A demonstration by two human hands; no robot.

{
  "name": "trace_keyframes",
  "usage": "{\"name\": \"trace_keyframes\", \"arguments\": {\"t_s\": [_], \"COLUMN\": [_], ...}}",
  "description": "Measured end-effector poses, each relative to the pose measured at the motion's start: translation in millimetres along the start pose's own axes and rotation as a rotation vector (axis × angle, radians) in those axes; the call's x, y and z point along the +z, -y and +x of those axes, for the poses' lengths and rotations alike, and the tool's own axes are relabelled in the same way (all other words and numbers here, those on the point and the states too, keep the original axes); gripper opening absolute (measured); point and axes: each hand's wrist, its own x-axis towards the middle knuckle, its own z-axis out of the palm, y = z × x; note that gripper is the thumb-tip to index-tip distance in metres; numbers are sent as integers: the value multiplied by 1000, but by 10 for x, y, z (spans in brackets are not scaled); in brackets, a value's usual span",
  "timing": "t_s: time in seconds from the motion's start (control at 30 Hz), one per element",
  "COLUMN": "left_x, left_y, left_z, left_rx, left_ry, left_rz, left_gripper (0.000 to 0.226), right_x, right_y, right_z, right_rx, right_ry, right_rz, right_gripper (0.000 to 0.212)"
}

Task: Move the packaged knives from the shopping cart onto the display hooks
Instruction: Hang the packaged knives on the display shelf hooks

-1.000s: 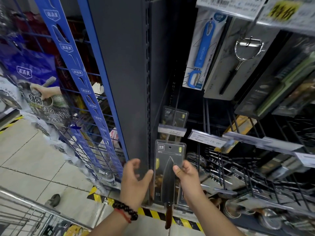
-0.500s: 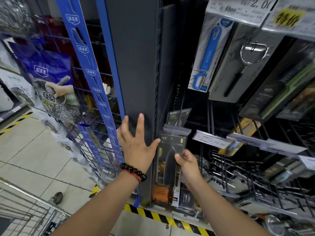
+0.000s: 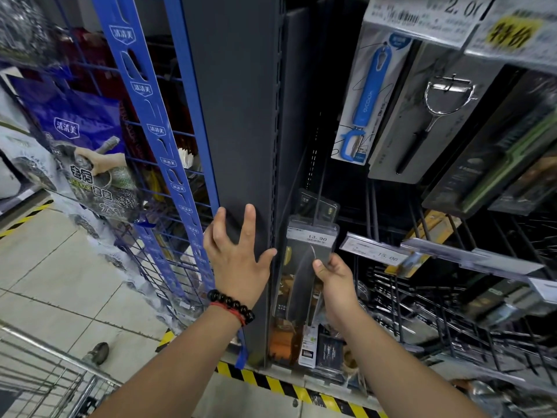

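Note:
A packaged knife [image 3: 297,285] with a dark blade and an orange-brown handle hangs upright just under a clear price tag reading 13.90 [image 3: 312,235] on a display hook [image 3: 316,203]. My right hand [image 3: 334,282] pinches the package's right edge. My left hand [image 3: 238,254] rests flat with fingers spread on the dark grey shelf upright [image 3: 238,131], its thumb near the package's left edge. Another dark package [image 3: 324,205] hangs behind the tag on the same hook. The shopping cart [image 3: 45,378] shows only as a wire corner at the bottom left.
Peelers in packages [image 3: 364,98] hang above at the right. More price tags [image 3: 373,251] and bare wire hooks [image 3: 452,297] fill the right side. A blue wire rack [image 3: 156,131] with bagged goods stands left. Yellow-black tape [image 3: 271,384] marks the floor edge.
The knife package has risen from low in front of the shelf up to the hook's price tag. My left hand left the package and spread onto the grey upright.

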Motion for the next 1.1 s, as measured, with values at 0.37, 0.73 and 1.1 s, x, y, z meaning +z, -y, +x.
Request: {"name": "trace_keyframes", "arguments": {"t_s": [0.37, 0.73, 1.1], "left_x": [9, 45, 37], "left_y": [21, 38, 21], "left_z": [13, 9, 5], "left_rx": [35, 39, 41], "left_ry": [-29, -31, -40], "left_rz": [27, 76, 85], "left_gripper": [81, 78, 81], "right_x": [26, 39, 82], "right_y": [46, 41, 131], "right_z": [13, -22, 327], "right_rx": [25, -34, 105], "right_ry": [0, -31, -79], "right_rz": [28, 54, 43], "right_gripper": [14, 14, 13]}}
